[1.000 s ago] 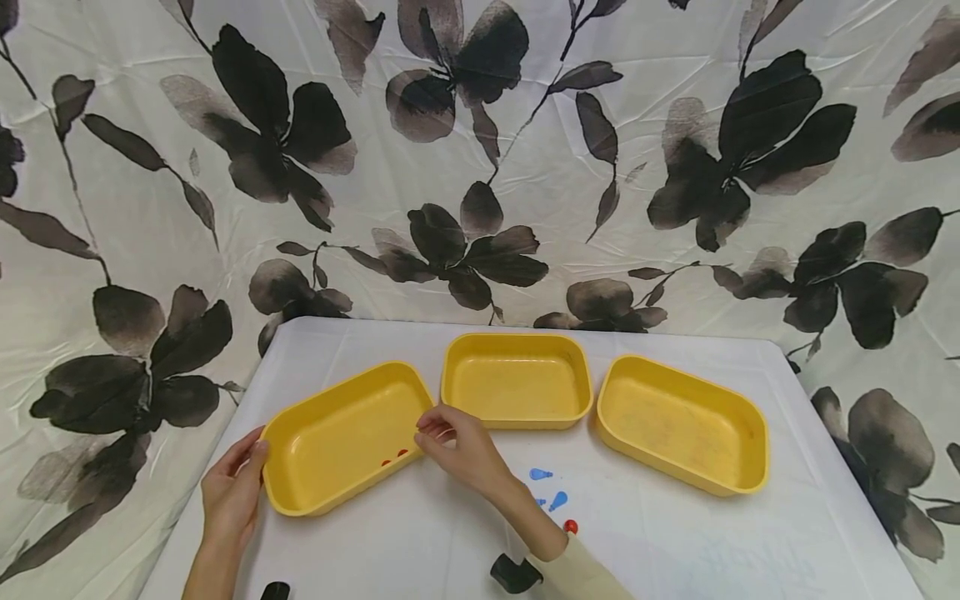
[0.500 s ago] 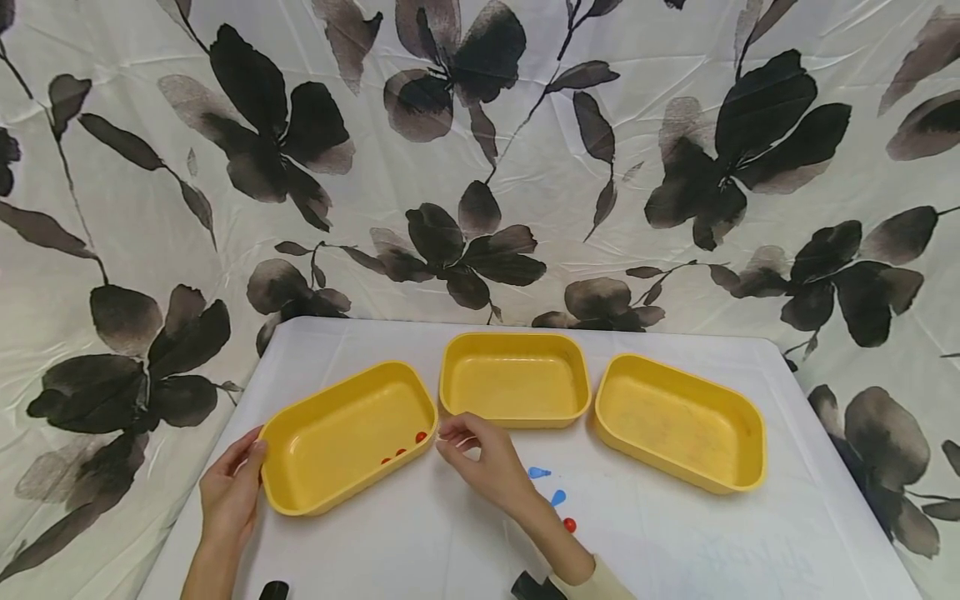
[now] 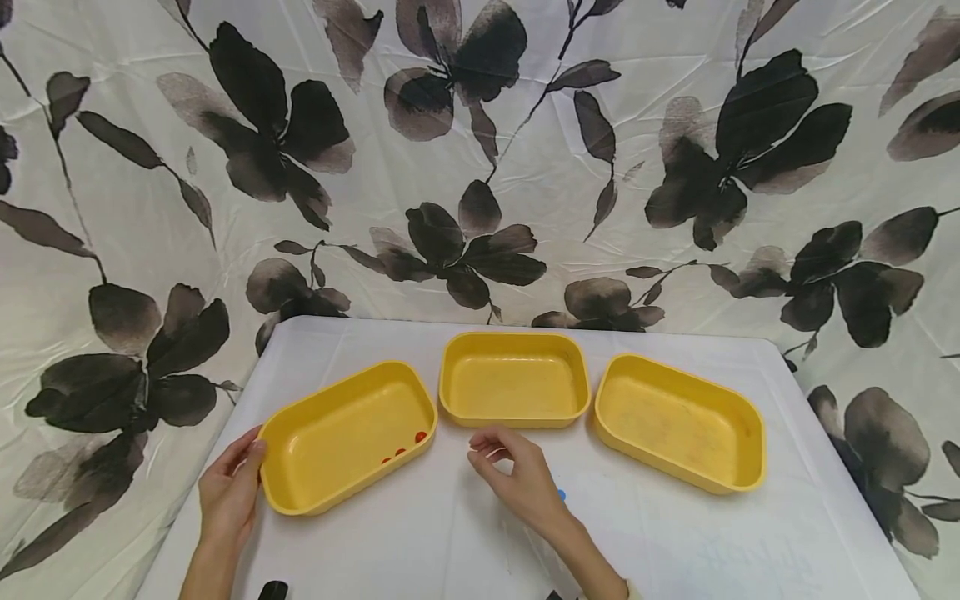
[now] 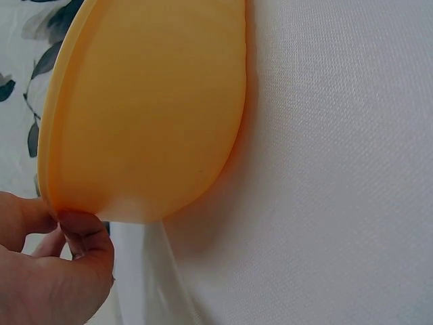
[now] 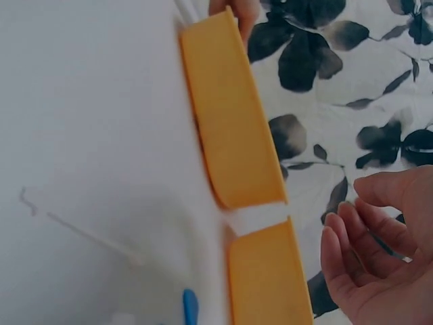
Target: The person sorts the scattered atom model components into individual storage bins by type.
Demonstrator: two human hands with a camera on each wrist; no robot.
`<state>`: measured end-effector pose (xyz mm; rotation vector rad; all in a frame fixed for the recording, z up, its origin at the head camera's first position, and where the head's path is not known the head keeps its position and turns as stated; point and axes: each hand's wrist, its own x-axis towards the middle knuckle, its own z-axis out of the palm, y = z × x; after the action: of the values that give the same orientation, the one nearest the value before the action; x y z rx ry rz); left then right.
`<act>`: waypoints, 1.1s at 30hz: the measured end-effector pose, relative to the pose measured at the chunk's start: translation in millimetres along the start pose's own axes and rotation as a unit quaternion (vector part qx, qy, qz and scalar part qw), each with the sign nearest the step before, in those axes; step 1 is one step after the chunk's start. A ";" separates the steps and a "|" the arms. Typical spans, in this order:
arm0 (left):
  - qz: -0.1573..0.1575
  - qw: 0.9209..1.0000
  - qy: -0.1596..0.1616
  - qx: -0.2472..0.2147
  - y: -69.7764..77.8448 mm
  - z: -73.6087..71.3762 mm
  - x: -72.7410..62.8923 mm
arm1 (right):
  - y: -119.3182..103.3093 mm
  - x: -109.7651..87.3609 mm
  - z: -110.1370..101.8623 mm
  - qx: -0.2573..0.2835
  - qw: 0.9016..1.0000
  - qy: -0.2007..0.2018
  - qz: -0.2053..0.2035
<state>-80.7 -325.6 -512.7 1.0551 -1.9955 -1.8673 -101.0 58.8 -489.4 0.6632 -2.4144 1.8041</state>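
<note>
My left hand (image 3: pixel 227 493) pinches the near-left rim of the left yellow tray (image 3: pixel 322 450). The left wrist view shows its thumb and fingertips on the tray's edge. Inside that tray, small red ball-like pieces (image 3: pixel 420 437) lie near the right end. My right hand (image 3: pixel 521 479) hovers over the white table in front of the middle yellow tray (image 3: pixel 514 383). Its fingers are loosely bent and hold nothing, as the right wrist view shows. A blue drop-shaped piece (image 5: pixel 190 308) lies on the table, mostly hidden by the right hand in the head view.
A third yellow tray (image 3: pixel 678 429) stands angled at the right. The white-covered table (image 3: pixel 712 542) ends at a floral cloth backdrop (image 3: pixel 465 167). Part of a black object (image 3: pixel 273 591) shows at the bottom edge, near the left forearm.
My right hand has let go of a red piece in the left tray, then drawn back rightward and nearer. It now covers most of the loose pieces. The left hand keeps its place.
</note>
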 end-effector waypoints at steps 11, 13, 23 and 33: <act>-0.003 1.000 0.002 -0.014 0.5 -1.4 0.0 | 13.1 -20.8 -14.5 -0.025 0.999 0.031 -0.007; -0.001 1.000 -0.002 -0.015 0.1 -2.0 -0.2 | 15.4 -24.8 -16.3 -0.028 0.999 0.032 -0.006; -0.004 1.000 -0.004 -0.013 0.4 -1.7 -0.7 | 22.4 -41.4 -26.4 -0.047 0.998 0.030 0.016; -0.006 1.000 -0.004 -0.008 1.2 -1.3 -1.4 | 33.1 -56.7 -36.9 -0.072 0.997 0.030 -0.002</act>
<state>-79.3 -325.9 -511.0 1.0584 -1.9806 -1.8923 -69.4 117.7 -524.3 0.5901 -2.4721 1.6055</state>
